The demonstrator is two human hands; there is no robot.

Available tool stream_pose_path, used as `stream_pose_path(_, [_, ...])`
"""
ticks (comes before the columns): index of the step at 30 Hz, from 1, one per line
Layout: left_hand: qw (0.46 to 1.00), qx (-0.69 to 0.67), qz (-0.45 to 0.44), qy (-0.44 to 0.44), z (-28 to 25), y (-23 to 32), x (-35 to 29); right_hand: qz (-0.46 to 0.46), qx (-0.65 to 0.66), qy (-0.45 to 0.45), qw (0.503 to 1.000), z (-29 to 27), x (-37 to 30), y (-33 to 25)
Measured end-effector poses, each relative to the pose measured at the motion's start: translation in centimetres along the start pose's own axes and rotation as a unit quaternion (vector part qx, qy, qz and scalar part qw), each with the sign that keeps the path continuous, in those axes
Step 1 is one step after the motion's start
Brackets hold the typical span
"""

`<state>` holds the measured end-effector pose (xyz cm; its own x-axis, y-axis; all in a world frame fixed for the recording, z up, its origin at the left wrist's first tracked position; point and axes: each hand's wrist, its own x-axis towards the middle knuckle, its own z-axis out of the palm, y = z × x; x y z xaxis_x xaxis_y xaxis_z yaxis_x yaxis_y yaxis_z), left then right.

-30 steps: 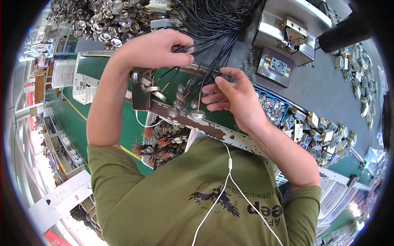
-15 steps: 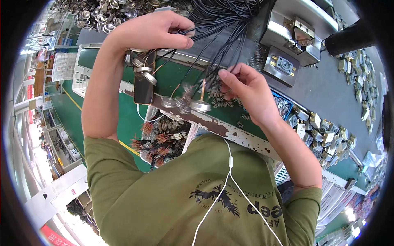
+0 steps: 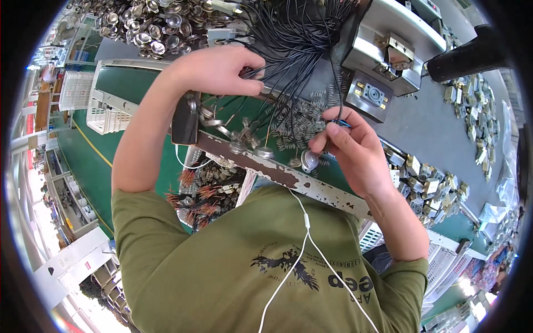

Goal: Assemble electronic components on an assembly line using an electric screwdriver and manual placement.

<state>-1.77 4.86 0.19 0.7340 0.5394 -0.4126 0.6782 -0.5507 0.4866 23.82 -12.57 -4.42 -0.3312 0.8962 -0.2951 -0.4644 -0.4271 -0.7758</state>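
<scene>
My left hand (image 3: pixel 230 72) is curled at the upper left, its thumb and fingers bent around black wires (image 3: pixel 300 61); the exact grip is partly hidden. Below it, round metal caps (image 3: pixel 214 119) dangle on their leads by the bench edge. To the right, my right hand (image 3: pixel 358 147) pinches a black wire lead (image 3: pixel 337 83) between thumb and fingers, with a small blue bit at the fingertips. A silvery disc-shaped cap (image 3: pixel 309 160) hangs just beneath these fingers. More wired caps (image 3: pixel 264 151) lie along the chipped edge between the hands.
Loose springs (image 3: pixel 302 122) are heaped left of my right hand. Metal cups (image 3: pixel 158 28) pile at the far left. A steel fixture (image 3: pixel 369 94) and press stand at the right, with switch-like parts (image 3: pixel 427 183) nearby. A dark phone (image 3: pixel 185 122) rests by the edge.
My right hand has moved down and slightly right and now has a wired cap hanging under it. My left hand has come down a little. The view has shifted slightly.
</scene>
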Motion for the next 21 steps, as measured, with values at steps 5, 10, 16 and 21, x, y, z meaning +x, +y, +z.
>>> stream_pose_path(5, [0.998, 0.034, 0.036, 0.050, -0.1, 0.7, -1.9, -0.013, -0.012, 0.084, 0.996, 1.0, -1.8, -0.3])
stream_pose_path(10, [0.983, 0.028, 0.074, 0.168, 0.4, 5.3, -2.0, 0.003, -0.291, 0.074, 0.954, -0.4, -2.8, -4.3])
stream_pose_path(16, [0.907, 0.077, 0.277, 0.308, 2.1, 6.8, 4.9, 0.032, -0.530, 0.049, 0.846, -2.2, -5.0, -4.5])
stream_pose_path(21, [0.908, 0.028, 0.300, 0.291, 3.4, 8.2, 7.9, -0.128, -0.619, 0.114, 0.767, -4.0, -4.9, -6.2])
